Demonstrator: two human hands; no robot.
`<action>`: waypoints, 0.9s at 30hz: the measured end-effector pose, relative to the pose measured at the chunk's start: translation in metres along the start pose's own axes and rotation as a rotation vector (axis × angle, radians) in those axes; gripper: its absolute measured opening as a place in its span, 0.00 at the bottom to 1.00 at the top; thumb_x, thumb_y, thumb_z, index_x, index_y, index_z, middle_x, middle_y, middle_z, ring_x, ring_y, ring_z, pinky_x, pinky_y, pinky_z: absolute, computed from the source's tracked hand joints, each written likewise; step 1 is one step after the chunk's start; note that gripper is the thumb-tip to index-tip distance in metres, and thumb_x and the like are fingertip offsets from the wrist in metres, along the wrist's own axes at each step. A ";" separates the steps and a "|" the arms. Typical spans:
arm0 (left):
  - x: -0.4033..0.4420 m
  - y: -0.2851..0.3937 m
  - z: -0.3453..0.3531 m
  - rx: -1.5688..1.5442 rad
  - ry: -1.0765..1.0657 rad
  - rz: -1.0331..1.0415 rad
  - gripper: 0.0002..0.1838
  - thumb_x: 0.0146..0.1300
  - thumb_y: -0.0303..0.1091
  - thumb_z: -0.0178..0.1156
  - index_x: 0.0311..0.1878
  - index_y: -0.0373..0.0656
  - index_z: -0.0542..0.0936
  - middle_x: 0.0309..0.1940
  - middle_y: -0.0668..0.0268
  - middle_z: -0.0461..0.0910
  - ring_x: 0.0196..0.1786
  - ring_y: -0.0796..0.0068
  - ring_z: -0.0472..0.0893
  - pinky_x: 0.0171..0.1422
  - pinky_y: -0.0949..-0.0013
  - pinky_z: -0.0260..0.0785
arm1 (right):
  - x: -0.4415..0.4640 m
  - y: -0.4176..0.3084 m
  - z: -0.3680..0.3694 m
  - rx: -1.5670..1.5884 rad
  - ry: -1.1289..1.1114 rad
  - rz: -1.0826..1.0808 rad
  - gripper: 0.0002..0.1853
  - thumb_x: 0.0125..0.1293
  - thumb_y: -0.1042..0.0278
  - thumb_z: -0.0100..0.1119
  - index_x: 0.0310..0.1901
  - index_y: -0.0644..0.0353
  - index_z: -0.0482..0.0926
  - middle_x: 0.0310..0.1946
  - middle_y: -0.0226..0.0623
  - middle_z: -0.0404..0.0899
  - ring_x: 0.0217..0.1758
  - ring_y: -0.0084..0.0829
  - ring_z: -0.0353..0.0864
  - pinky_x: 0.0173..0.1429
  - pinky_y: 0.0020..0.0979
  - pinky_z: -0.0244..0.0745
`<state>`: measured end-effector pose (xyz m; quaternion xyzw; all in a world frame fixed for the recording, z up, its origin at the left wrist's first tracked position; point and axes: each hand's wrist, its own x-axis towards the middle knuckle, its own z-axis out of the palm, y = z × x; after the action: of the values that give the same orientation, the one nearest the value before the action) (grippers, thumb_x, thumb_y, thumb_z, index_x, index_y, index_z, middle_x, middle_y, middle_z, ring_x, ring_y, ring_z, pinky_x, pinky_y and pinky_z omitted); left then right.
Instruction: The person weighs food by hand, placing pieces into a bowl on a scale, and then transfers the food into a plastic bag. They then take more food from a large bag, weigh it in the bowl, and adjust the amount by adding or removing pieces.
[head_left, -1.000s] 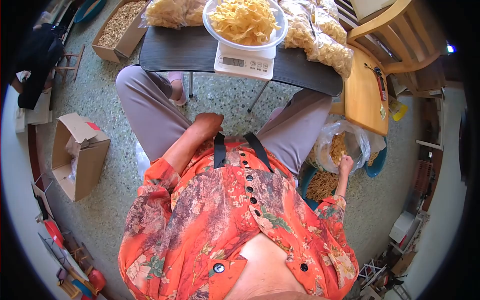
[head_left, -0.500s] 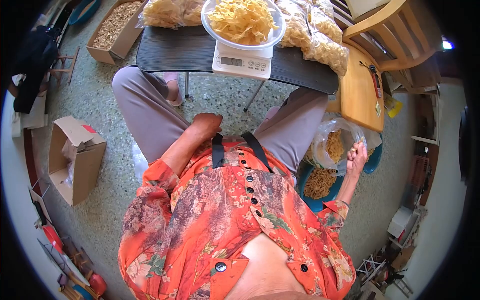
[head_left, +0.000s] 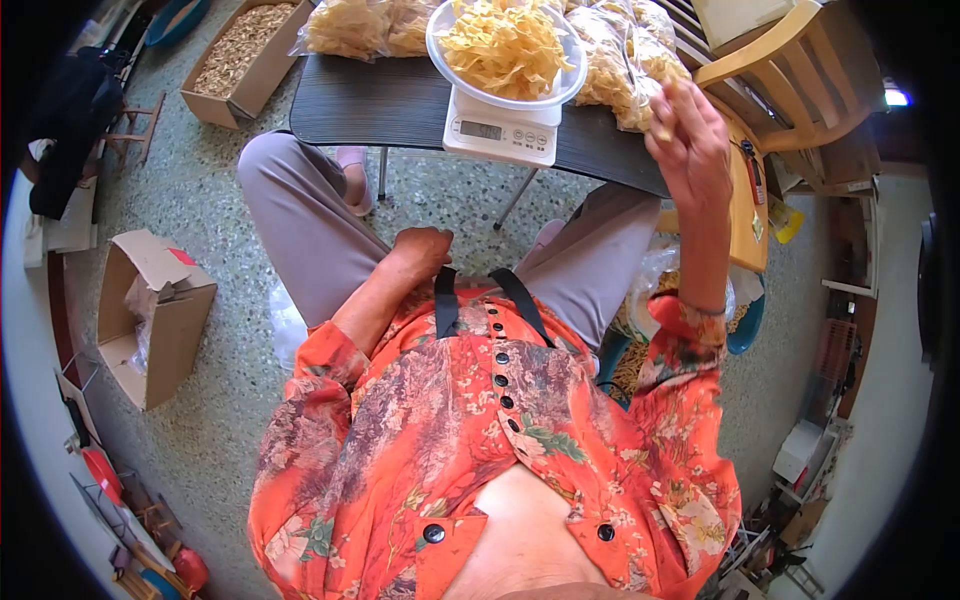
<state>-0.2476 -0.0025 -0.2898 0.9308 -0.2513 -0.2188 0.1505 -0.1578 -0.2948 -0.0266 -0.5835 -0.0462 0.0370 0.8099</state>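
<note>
My right hand [head_left: 690, 135] is raised at the table's right end, fingers closed round small pale yellow pieces, in front of clear bags of dried slices [head_left: 605, 60]. My left hand [head_left: 425, 250] rests on my lap, its fingers curled, and whether anything is in them is hidden. A white digital scale [head_left: 500, 135] stands on the black table [head_left: 350, 100]. On it sits a white bowl [head_left: 575, 75] heaped with yellow dried slices [head_left: 505, 45].
A wooden chair [head_left: 745, 225] holds red-handled scissors [head_left: 754, 180]. Below it are a clear bag [head_left: 650, 270] and blue basins [head_left: 745, 330]. Cardboard boxes stand at left [head_left: 180, 340] and back left [head_left: 235, 105]. More filled bags [head_left: 350, 30] lie on the table's left side.
My right hand has moved up from the open bag beside the chair to the table's right end, with pieces in its fingers. My left hand has stayed on my lap.
</note>
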 end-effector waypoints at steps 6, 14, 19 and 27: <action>-0.001 0.001 -0.002 -0.009 0.038 0.001 0.17 0.57 0.43 0.68 0.43 0.42 0.79 0.35 0.56 0.84 0.40 0.52 0.85 0.41 0.53 0.77 | 0.034 -0.001 0.037 0.023 -0.225 -0.011 0.12 0.78 0.66 0.48 0.50 0.67 0.74 0.33 0.32 0.74 0.18 0.11 0.57 0.22 0.15 0.59; 0.000 0.002 0.001 -0.047 0.040 0.009 0.18 0.57 0.41 0.66 0.46 0.41 0.78 0.34 0.52 0.83 0.40 0.48 0.84 0.42 0.50 0.75 | 0.039 0.003 0.047 -0.089 -0.174 -0.049 0.11 0.78 0.65 0.48 0.50 0.65 0.75 0.34 0.30 0.75 0.17 0.10 0.56 0.21 0.15 0.58; -0.001 0.002 0.002 -0.037 0.048 0.014 0.18 0.58 0.41 0.66 0.46 0.42 0.78 0.34 0.52 0.83 0.40 0.48 0.84 0.42 0.50 0.75 | 0.031 -0.007 0.058 -0.232 -0.074 -0.073 0.09 0.73 0.69 0.55 0.37 0.64 0.79 0.23 0.33 0.76 0.15 0.22 0.67 0.20 0.25 0.61; 0.000 0.002 0.003 -0.009 0.083 0.024 0.16 0.57 0.43 0.69 0.40 0.42 0.79 0.33 0.55 0.83 0.38 0.52 0.85 0.38 0.53 0.76 | 0.027 -0.010 0.075 -0.293 -0.006 -0.134 0.14 0.76 0.67 0.51 0.32 0.63 0.76 0.17 0.25 0.70 0.12 0.13 0.59 0.17 0.20 0.52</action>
<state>-0.2499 -0.0042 -0.2917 0.9352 -0.2551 -0.1791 0.1678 -0.1396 -0.2243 0.0070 -0.6910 -0.0925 -0.0223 0.7166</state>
